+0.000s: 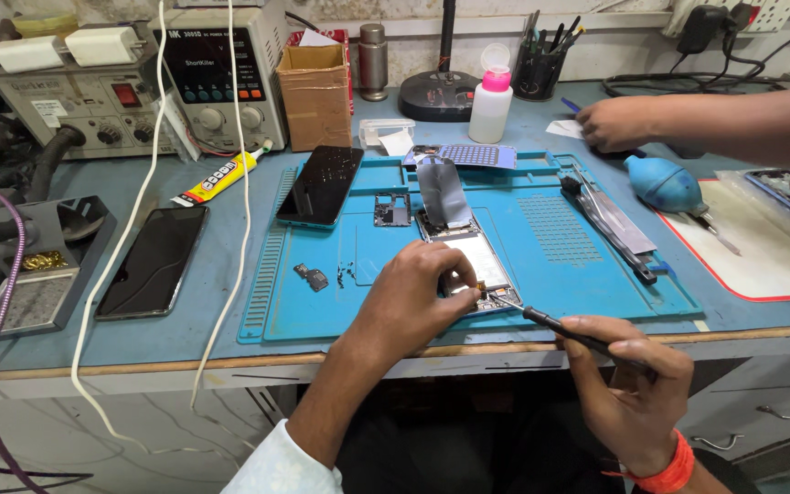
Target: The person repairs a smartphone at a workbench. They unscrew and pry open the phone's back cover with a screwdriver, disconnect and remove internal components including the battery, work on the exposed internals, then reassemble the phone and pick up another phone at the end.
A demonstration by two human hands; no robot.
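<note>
An opened phone (468, 252) lies on a blue work mat (578, 265), its insides and a silver panel showing. My left hand (413, 302) rests on the phone's lower end, fingers pinched on a small part there. My right hand (633, 389) grips a dark screwdriver (550, 327) whose tip points at that same lower corner. Small loose phone parts (313, 277) lie on the mat to the left.
Two dark phones (153, 261) (322, 183) lie left of the work. A yellow glue tube (217, 180), power supply (217, 69), cardboard box (315, 91) and white bottle (489, 96) stand behind. Another person's hand (619, 123) reaches in at top right near a blue air blower (665, 183). Tweezers (610, 220) lie on the mat.
</note>
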